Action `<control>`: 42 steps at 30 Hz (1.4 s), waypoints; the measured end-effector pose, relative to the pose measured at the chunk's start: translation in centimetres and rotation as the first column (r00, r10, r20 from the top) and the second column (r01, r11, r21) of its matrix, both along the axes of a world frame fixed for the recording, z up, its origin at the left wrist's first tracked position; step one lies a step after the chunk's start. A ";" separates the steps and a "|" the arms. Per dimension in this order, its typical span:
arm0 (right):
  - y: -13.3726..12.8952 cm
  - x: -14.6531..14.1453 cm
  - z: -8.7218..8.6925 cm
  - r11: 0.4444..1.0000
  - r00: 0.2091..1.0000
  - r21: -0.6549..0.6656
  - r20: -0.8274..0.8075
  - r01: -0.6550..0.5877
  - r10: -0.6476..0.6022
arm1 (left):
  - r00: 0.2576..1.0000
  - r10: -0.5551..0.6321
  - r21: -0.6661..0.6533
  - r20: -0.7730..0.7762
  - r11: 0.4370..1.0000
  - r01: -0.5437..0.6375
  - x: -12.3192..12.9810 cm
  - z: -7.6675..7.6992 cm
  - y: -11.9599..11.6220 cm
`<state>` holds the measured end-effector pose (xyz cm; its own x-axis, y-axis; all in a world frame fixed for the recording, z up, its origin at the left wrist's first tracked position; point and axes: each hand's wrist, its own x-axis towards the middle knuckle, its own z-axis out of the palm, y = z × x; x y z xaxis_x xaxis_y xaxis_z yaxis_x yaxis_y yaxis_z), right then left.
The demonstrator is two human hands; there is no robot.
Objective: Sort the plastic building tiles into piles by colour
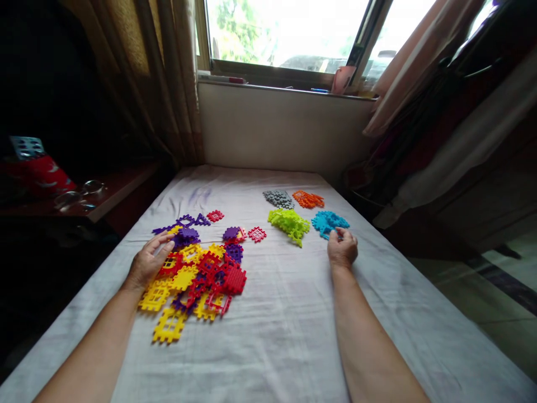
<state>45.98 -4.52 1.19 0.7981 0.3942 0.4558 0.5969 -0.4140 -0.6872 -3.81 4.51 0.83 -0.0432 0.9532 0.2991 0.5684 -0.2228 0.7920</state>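
Head view | mid-left: left hand [147, 260] at mixed pile [235, 280], grip apart | mid-right: right hand [344, 248] at blue pieces [329, 220], cannot tell if clamped | heaped by colour, likely to stop mixing

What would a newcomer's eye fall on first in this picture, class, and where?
First, the big jumble of red, yellow and purple pieces left of centre on the pale cloth, the left hand at its left side. Right of centre lie a grey heap, an orange heap, a lime-green heap and a blue heap, the right hand at its near edge. Then the bright window at the top.
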 end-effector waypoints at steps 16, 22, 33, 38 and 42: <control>-1.9 -22.5 1.2 0.156 0.162 -0.547 0.037 -0.822 0.986 | 0.602 -0.394 -0.244 -0.695 0.916 0.318 -0.1 2.0 -9.0; 2.3 -25.5 0.3 0.371 0.346 -0.378 0.134 -0.848 0.928 | 0.727 -0.146 -0.086 -0.671 0.989 0.119 2.2 1.5 -6.4; 8.4 -19.7 2.2 0.713 0.842 -0.462 -0.173 -0.527 0.510 | 0.825 -0.016 -0.203 -0.565 0.972 -0.119 -0.3 4.7 4.8; 9.7 -22.7 1.7 0.583 0.655 -0.331 -0.174 -0.742 0.735 | 0.889 -0.105 -0.269 -0.445 0.963 -0.021 0.4 3.6 6.8; 8.6 -24.5 -0.2 0.409 0.393 0.061 -0.178 -0.911 0.902 | 0.975 -0.205 -0.198 -0.085 0.962 0.185 -0.3 2.1 4.5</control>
<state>21.44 4.05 1.03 0.0131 0.9441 0.3295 0.5235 0.2742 -0.8067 -4.11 8.97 2.92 0.1713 0.9794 0.1069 0.6100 -0.1906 0.7692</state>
